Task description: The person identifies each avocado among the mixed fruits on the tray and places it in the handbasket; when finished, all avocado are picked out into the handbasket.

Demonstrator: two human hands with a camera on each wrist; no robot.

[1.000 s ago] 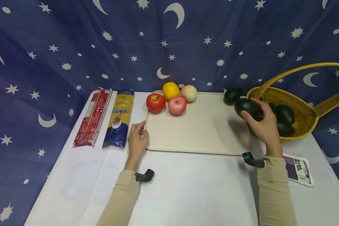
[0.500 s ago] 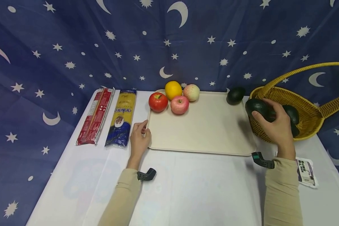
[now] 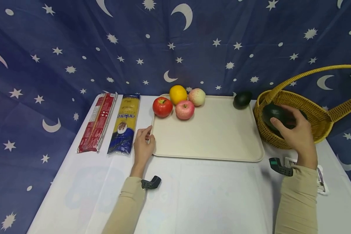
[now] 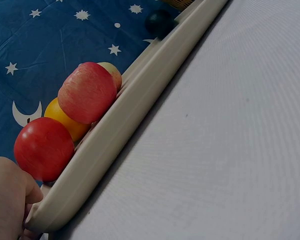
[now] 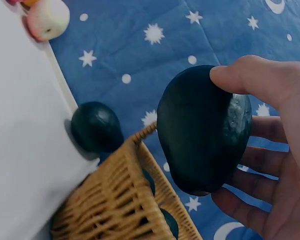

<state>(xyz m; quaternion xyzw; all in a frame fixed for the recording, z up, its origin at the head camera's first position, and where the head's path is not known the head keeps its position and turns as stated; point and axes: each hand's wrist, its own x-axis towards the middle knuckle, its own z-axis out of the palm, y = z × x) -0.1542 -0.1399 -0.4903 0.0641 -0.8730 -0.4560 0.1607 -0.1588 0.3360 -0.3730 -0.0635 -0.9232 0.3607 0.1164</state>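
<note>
My right hand [image 3: 299,133] holds a dark green avocado [image 5: 205,130] over the yellow wicker basket [image 3: 324,130], thumb on one side and fingers on the other. More avocados lie in the basket, partly hidden by the hand and the wicker. Another avocado [image 3: 242,100] sits at the far right corner of the beige tray [image 3: 216,133]. My left hand [image 3: 143,146] grips the tray's left rim near its front corner. At the tray's far left are a red tomato-like fruit [image 3: 162,107], a pink apple [image 3: 185,109], an orange [image 3: 177,94] and a pale peach [image 3: 197,97].
Left of the tray lie a yellow-and-blue pasta packet [image 3: 124,125] and a red packet [image 3: 97,123]. A white pouch [image 3: 321,182] is partly hidden under the right forearm. A starry blue cloth [image 3: 152,42] rises behind the table. The basket's tall handle [image 3: 313,70] arches above it.
My right hand has carried the avocado rightward and slightly down, from the tray's right edge to within the basket's rim. My left hand stays at the tray's rim.
</note>
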